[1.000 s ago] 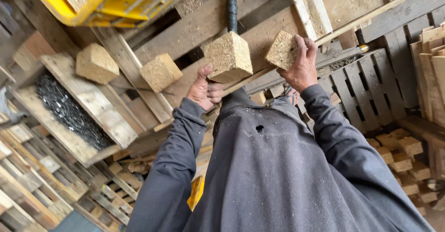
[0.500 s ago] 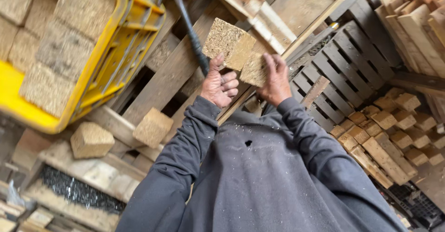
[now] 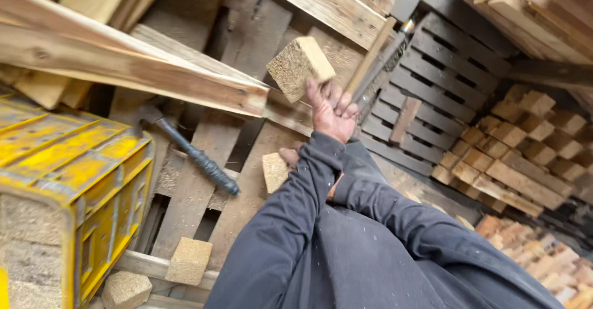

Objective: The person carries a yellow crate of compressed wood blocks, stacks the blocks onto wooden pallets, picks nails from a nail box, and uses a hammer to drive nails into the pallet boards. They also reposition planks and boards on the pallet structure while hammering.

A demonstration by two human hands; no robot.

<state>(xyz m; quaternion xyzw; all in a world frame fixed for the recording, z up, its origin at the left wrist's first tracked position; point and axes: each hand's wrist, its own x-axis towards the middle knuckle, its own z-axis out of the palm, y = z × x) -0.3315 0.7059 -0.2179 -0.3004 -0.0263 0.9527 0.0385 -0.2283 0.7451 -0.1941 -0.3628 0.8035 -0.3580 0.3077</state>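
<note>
Half a second ago both hands pressed two blocks together; now they are apart. Well right of the yellow crate (image 3: 74,179), the left hand (image 3: 333,108) has its fingers spread, one fingertip under the upper chipboard block (image 3: 301,67) – no closed grip. The right hand (image 3: 287,156), mostly hidden under the sleeve, touches the lower block (image 3: 275,172) – grip unclear

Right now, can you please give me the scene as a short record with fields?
left hand: raised, fingers touching the upper chipboard block at its lower edge
right hand: mostly hidden under the left sleeve, at the lower chipboard block
hammer: lies on pallet boards, left of both hands
yellow crate: far left
loose blocks: two, below the hammer
</note>
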